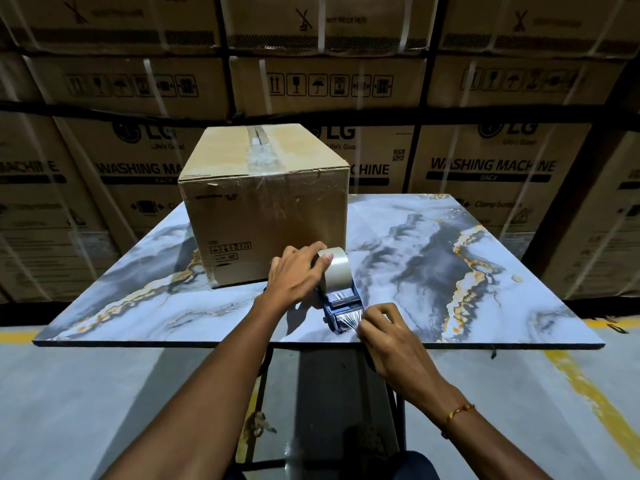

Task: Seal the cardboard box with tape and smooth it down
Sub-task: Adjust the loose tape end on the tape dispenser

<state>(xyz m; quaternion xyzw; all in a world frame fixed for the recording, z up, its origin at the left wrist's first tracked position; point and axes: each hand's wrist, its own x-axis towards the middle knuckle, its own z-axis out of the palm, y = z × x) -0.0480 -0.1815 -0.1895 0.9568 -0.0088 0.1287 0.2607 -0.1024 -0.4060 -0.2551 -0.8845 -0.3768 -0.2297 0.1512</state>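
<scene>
A brown cardboard box (263, 199) stands at the back left of the marble-patterned tabletop (450, 265). Clear tape runs along its top seam and down its near face. In front of the box lies a blue tape dispenser (341, 303) with a clear tape roll (337, 268). My left hand (298, 275) rests over the roll and grips it. My right hand (384, 336) pinches the loose wrinkled tape end (349, 322) at the dispenser's near tip, close to the table's front edge.
Stacked washing-machine cartons (485, 168) with straps form a wall right behind the table. Dark metal table legs (398, 410) show below the front edge. The grey floor has yellow lines (588, 389) at the right and left.
</scene>
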